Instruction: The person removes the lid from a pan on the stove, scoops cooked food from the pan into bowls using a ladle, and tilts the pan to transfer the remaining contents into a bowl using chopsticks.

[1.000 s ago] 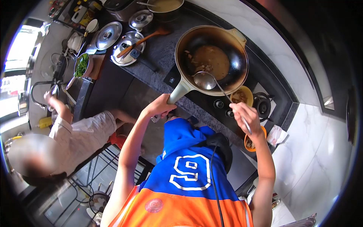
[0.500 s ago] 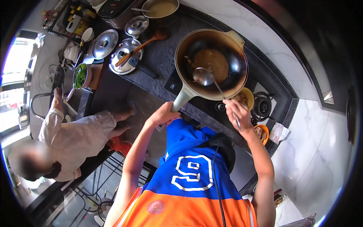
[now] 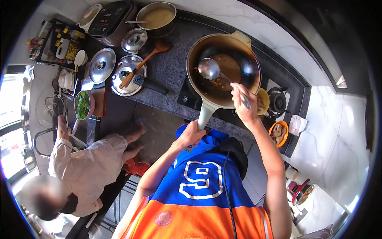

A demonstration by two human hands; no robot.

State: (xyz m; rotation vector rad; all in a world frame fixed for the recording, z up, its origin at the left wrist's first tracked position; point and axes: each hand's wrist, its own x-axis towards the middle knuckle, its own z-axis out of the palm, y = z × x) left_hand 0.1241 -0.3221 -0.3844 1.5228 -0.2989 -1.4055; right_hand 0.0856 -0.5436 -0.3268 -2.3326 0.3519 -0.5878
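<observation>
A large wok (image 3: 249, 65) stands on the stove with brown liquid and small pieces of food in it. My left hand (image 3: 191, 133) is wrapped round the end of the wok's pale handle (image 3: 205, 115). In my right hand (image 3: 245, 104) is the shaft of a metal ladle (image 3: 209, 69), whose bowl is over the left part of the wok; whether it touches the liquid I cannot tell. Partly behind my right hand, a yellow bowl (image 3: 263, 99) sits beside the wok. An orange bowl (image 3: 278, 134) of food pieces lies further right.
Left of the wok are a wooden spoon (image 3: 142, 65), a lidded pressure cooker (image 3: 129, 75), loose lids, a pot of pale liquid (image 3: 159, 20) and a rice cooker (image 3: 109, 22). Another person (image 3: 89, 167) is at the sink, near a pan of greens (image 3: 82, 105). A burner (image 3: 277, 101) is at the right.
The ladle's bowl has moved up and left inside the wok, with my right hand following upward. My left hand still holds the handle. The view has shifted, showing more of the left counter.
</observation>
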